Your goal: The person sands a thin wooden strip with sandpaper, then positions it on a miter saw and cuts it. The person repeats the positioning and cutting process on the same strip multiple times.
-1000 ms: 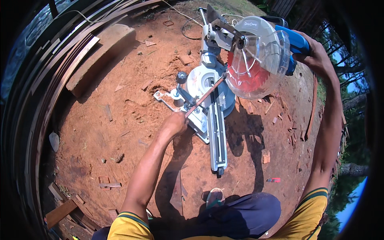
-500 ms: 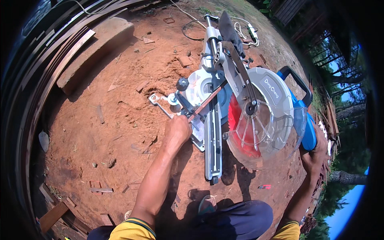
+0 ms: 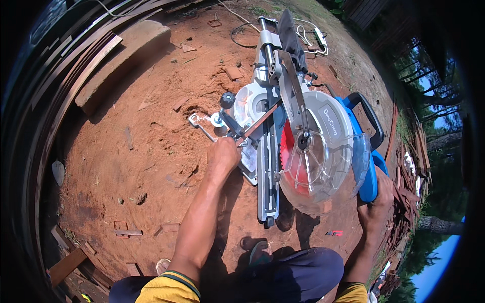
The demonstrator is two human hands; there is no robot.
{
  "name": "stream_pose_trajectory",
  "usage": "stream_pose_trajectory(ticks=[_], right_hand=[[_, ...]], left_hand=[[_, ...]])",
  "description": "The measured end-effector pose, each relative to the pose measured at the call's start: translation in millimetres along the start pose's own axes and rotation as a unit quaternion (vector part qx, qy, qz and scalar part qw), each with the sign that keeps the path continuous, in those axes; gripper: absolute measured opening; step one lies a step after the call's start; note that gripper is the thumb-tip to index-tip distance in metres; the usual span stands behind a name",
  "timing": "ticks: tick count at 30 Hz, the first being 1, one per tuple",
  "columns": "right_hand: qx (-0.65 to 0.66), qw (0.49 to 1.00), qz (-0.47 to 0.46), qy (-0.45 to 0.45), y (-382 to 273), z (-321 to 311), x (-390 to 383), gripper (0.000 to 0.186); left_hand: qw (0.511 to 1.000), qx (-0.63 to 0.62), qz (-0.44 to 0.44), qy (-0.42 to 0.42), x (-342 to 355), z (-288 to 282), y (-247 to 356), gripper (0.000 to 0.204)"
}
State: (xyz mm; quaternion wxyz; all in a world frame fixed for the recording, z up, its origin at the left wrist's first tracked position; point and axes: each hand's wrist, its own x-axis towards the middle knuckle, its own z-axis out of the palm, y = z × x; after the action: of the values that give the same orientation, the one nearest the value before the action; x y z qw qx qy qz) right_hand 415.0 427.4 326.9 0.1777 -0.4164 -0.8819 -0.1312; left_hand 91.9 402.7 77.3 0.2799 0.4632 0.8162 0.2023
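Slim reddish-brown wooden strip (image 3: 260,123) lies across the grey metal saw base (image 3: 261,189), mid-frame, its lower end in the left hand (image 3: 224,154), fingers closed round it. The right hand (image 3: 378,196) wraps its fingers round the blue saw handle (image 3: 369,186), right of centre. Should the left grip slacken, the red round blade (image 3: 287,144) could snag and twist the strip. Contents of the black fabric bag (image 3: 292,43), top centre, are hidden.

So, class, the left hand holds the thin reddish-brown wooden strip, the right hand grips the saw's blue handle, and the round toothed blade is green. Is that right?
Not quite: the head view shows the round toothed blade is red, not green. The left hand holds the thin reddish-brown wooden strip and the right hand grips the blue handle.
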Motion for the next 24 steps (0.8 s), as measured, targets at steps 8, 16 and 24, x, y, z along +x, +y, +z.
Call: stream_pose_trajectory(ticks=[8, 16, 24], right_hand=[[0.017, 1.000, -0.007, 0.013, -3.2, 24.3, -18.4, 0.060], [0.013, 0.999, -0.016, 0.035, 6.4, 46.6, 18.5, 0.052], [0.008, 0.999, -0.016, 0.045, 11.9, 55.6, 31.2, 0.048]], left_hand=[[0.998, 0.042, -0.031, -0.038, -1.3, -15.8, 2.9, 0.045], [0.997, 0.036, 0.030, -0.056, -5.5, -4.7, -6.6, 0.039], [0.999, -0.028, -0.002, 0.022, -3.5, 0.8, -1.2, 0.040]])
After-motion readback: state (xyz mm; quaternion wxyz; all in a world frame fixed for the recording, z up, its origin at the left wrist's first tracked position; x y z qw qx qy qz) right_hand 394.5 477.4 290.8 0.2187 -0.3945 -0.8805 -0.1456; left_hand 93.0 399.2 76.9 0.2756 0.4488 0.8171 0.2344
